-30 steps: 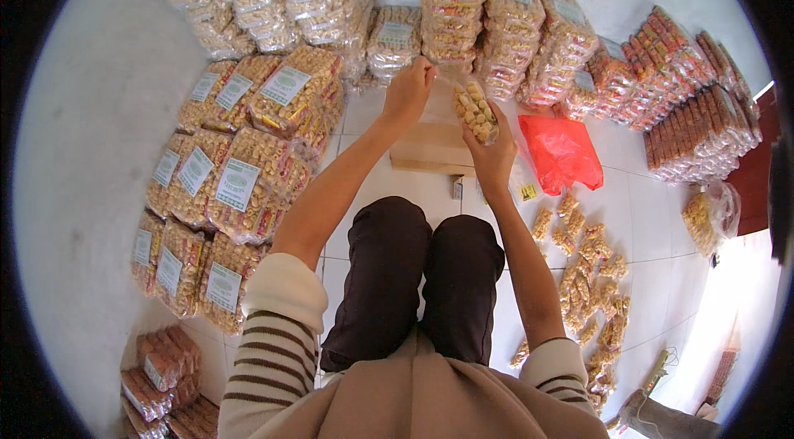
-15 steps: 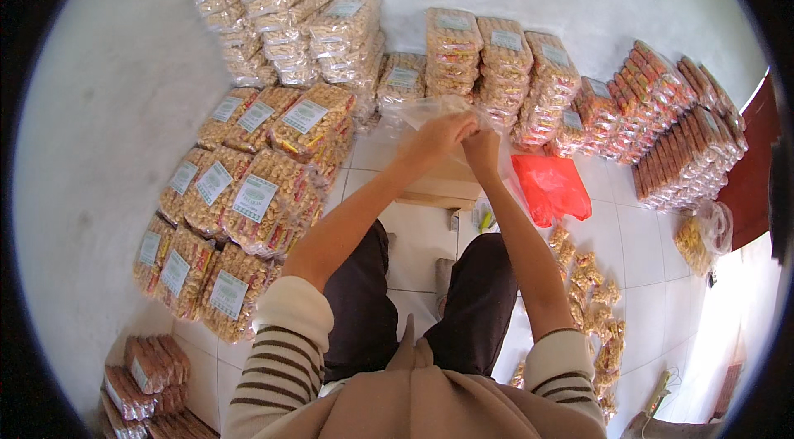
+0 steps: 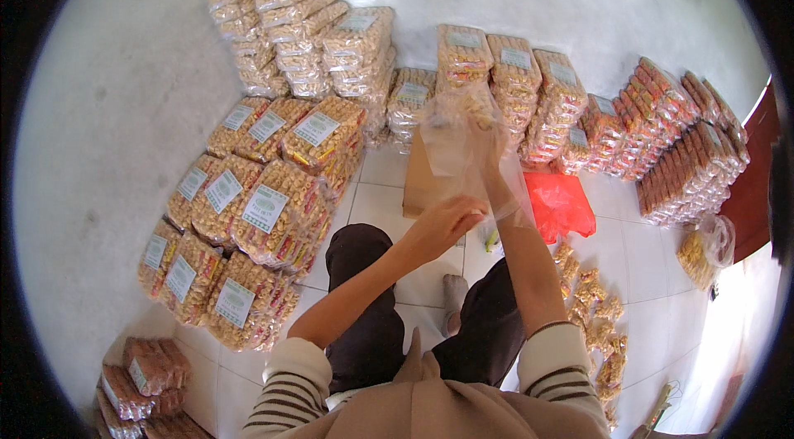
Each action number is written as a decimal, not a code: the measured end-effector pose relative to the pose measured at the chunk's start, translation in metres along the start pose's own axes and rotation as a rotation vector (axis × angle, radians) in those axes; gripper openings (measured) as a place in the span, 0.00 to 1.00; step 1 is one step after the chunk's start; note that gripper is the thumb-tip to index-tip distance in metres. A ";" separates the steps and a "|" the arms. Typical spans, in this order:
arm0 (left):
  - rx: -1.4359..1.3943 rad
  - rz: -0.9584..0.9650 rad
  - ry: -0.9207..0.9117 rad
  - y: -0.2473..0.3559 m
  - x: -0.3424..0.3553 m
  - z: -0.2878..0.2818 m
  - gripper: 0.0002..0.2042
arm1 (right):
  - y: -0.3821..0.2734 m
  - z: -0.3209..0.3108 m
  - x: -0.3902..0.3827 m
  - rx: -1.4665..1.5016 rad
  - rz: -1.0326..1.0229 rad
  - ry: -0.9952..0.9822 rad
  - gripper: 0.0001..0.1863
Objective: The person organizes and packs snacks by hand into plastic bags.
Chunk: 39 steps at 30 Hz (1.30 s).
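Note:
A large clear plastic bag (image 3: 451, 150) hangs in front of me over a brown cardboard box (image 3: 418, 178). My right hand (image 3: 483, 118) is inside the bag, up past the wrist, and shows hazily through the film. Its fingers look stretched toward the bag's far end, with no object visible in them. Lower down, my left hand (image 3: 451, 220) is closed, its fingertips pinching the bag's near edge beside my right forearm. Behind the bag, a stack of packed snack packets (image 3: 463, 54) stands against the wall.
Labelled snack packs (image 3: 265, 203) are piled at my left, with taller stacks (image 3: 298, 17) behind. Orange packets (image 3: 653, 100) and brown packets (image 3: 686, 162) stand far right. A red plastic bag (image 3: 558, 203) and loose small packets (image 3: 600, 315) lie on the tiles to the right.
My right hand has gone from the bag's gathered edge to deep inside it. My left hand has come down toward me with the near edge, and the bag is spread out.

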<state>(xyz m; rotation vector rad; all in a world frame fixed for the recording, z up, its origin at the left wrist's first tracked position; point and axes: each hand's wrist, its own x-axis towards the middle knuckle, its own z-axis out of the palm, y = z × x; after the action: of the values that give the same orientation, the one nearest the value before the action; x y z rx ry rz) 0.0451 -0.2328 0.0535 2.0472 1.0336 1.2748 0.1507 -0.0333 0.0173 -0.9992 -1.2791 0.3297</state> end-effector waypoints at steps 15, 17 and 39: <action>-0.921 -0.633 0.572 -0.110 0.072 0.025 0.24 | -0.045 -0.007 0.001 -0.149 0.036 -0.167 0.23; -0.796 -0.529 0.651 -0.112 0.080 0.029 0.19 | -0.026 -0.013 0.005 -0.430 -0.219 -0.238 0.22; -0.478 -1.151 0.351 -0.257 0.006 0.093 0.14 | 0.163 0.016 -0.072 -0.273 0.320 -0.432 0.31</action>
<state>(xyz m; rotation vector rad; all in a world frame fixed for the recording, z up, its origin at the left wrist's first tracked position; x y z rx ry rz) 0.0447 -0.0817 -0.1748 0.6214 1.5204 1.0499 0.1636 0.0144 -0.1548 -1.4236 -1.5805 0.6574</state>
